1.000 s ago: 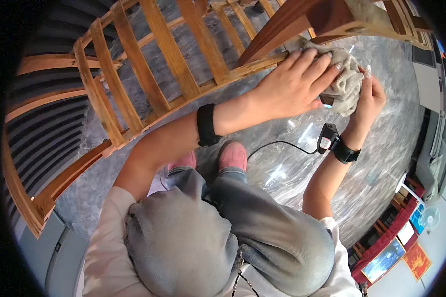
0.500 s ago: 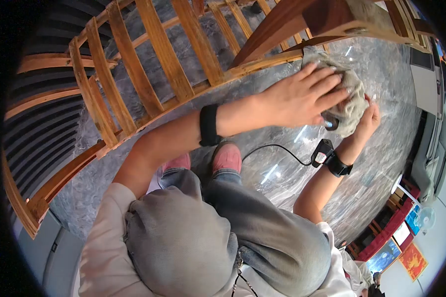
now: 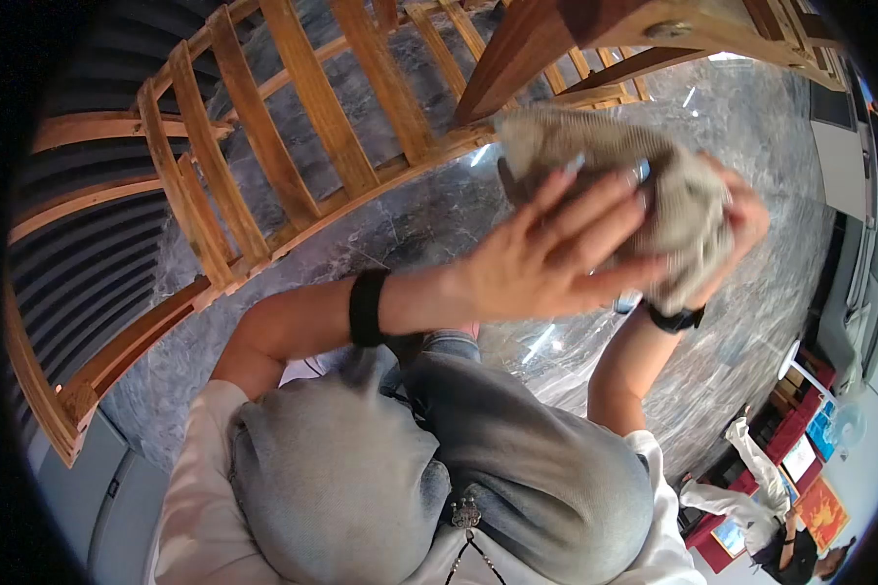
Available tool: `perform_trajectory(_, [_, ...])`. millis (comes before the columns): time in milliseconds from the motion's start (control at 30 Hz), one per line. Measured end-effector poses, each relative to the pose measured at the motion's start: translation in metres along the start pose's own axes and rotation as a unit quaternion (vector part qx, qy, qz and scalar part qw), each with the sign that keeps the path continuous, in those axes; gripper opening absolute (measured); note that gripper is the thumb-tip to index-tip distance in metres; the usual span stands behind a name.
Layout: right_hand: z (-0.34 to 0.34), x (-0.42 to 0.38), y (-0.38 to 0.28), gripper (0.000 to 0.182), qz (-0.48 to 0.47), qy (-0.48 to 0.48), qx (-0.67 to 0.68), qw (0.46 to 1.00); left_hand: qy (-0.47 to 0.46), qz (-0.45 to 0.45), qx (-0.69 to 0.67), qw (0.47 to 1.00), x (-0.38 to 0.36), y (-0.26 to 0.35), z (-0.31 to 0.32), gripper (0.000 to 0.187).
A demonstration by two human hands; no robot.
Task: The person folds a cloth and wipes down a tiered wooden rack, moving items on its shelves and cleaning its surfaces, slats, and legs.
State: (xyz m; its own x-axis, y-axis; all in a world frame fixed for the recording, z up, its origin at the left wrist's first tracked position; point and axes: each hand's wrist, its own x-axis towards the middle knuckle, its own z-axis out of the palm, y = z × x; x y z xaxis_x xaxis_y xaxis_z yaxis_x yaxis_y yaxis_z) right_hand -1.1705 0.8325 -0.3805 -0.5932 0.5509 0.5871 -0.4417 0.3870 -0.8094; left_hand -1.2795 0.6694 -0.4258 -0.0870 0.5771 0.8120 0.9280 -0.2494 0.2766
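A ribbed beige-grey cloth [image 3: 644,146], bunched and folded, is up in front of me between my two hands. My left hand [image 3: 566,249], with a black band on its wrist, lies against the near side of the cloth with its fingers stretched and spread. On the cloth's right side, my right hand [image 3: 737,229] is closed round its edge; a dark watch [image 3: 675,319] is on that wrist. Both hands are smeared by motion. Whatever may be inside the folds is hidden.
A slatted wooden frame [image 3: 312,97] curves across the left and top. A thick wooden leg [image 3: 527,58] stands close beyond the cloth. Below is a grey marbled floor [image 3: 751,322]. At the lower right, another person [image 3: 761,517] is near framed pictures and a fan [image 3: 849,429].
The cloth has shifted left and spread wider. My left hand has moved left and down with it. The black box and cable near my right wrist have gone out of sight.
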Motion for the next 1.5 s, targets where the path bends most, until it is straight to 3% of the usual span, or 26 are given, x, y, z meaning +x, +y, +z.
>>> perform_trajectory(33, [0.0,0.002,0.002,0.021,0.055,0.081,-0.104,0.99,-0.039,-0.018,-0.008,0.999,0.005,-0.008,0.002,0.059])
perform_trajectory(67, [-0.004,0.005,0.011,0.021,0.056,0.082,-0.103,0.99,-0.065,-0.049,-0.014,0.997,0.012,-0.017,0.007,0.067])
perform_trajectory(100, [-0.011,0.009,0.026,0.018,0.134,0.11,-0.179,0.968,-0.143,-0.082,0.0,0.986,0.017,-0.026,0.007,0.074])
perform_trajectory(133, [-0.012,0.011,0.032,0.015,0.21,0.136,-0.254,0.934,-0.158,-0.084,0.014,0.984,0.018,-0.037,0.014,0.077])
perform_trajectory(300, [-0.008,-0.006,0.029,0.013,0.229,0.154,-0.232,0.933,-0.159,-0.058,0.013,0.986,0.017,-0.042,0.027,0.081])
perform_trajectory(400, [0.004,-0.016,0.013,0.013,0.234,0.212,-0.27,0.91,-0.169,-0.049,-0.067,0.982,0.013,-0.041,0.03,0.081])
perform_trajectory(467, [0.006,-0.025,-0.001,0.012,0.25,0.216,-0.401,0.855,-0.191,-0.033,-0.074,0.978,0.005,-0.04,0.029,0.082])
perform_trajectory(633, [0.014,-0.037,-0.043,0.01,0.219,0.158,-0.427,0.863,-0.196,-0.007,-0.158,0.968,-0.018,-0.023,0.017,0.079])
perform_trajectory(700, [0.019,-0.036,-0.057,0.009,0.167,0.065,-0.374,0.91,-0.191,-0.011,-0.176,0.966,-0.035,-0.011,0.008,0.071])
perform_trajectory(767, [0.022,-0.035,-0.061,0.011,0.153,0.03,-0.329,0.931,-0.082,-0.041,-0.25,0.964,-0.052,0.003,-0.002,0.063])
perform_trajectory(833, [0.026,-0.034,-0.055,0.017,0.023,-0.095,-0.116,0.988,-0.036,-0.033,-0.288,0.956,-0.059,0.008,-0.013,0.056])
perform_trajectory(900, [0.036,-0.025,-0.048,0.02,-0.015,-0.132,-0.072,0.989,0.047,0.048,-0.21,0.975,-0.058,0.008,-0.028,0.051])
perform_trajectory(933, [0.044,-0.017,-0.042,0.021,-0.07,-0.166,-0.011,0.984,0.132,0.055,-0.172,0.975,-0.048,0.009,-0.03,0.042])
perform_trajectory(967, [0.053,-0.013,-0.039,0.021,-0.125,-0.198,0.048,0.971,0.131,0.056,-0.17,0.975,-0.048,0.003,-0.039,0.042])
perform_trajectory(1000, [0.068,-0.02,-0.039,0.018,-0.087,-0.099,0.027,0.991,0.05,0.012,-0.14,0.989,-0.052,-0.007,-0.05,0.038])
perform_trajectory(1033, [0.077,-0.021,-0.035,0.018,-0.087,-0.101,0.028,0.991,-0.032,-0.034,-0.108,0.993,-0.051,-0.015,-0.056,0.035])
perform_trajectory(1067, [0.082,-0.019,-0.029,0.015,-0.003,-0.028,-0.118,0.993,0.036,-0.018,-0.079,0.996,-0.036,-0.027,-0.055,0.039])
perform_trajectory(1100, [0.088,-0.018,-0.024,0.012,0.079,0.044,-0.26,0.961,0.038,-0.019,-0.078,0.996,-0.03,-0.038,-0.056,0.039])
perform_trajectory(1167, [0.098,-0.023,-0.002,0.01,0.109,0.066,-0.276,0.953,-0.152,-0.052,0.054,0.986,-0.025,-0.057,-0.061,0.058])
perform_trajectory(1233, [0.098,-0.035,0.009,0.008,0.141,0.092,-0.292,0.941,-0.171,-0.04,0.068,0.982,-0.027,-0.054,-0.058,0.061])
perform_trajectory(1300, [0.096,-0.048,0.014,0.008,0.271,0.156,-0.213,0.926,-0.179,-0.066,0.083,0.978,-0.025,-0.043,-0.057,0.064])
perform_trajectory(1467, [0.09,-0.075,0.035,0.011,0.344,0.181,-0.115,0.914,-0.17,-0.069,0.076,0.98,-0.043,-0.035,-0.041,0.064])
perform_trajectory(1500, [0.089,-0.081,0.04,0.012,0.347,0.171,-0.127,0.913,-0.198,-0.126,0.013,0.972,-0.056,-0.036,-0.036,0.062])
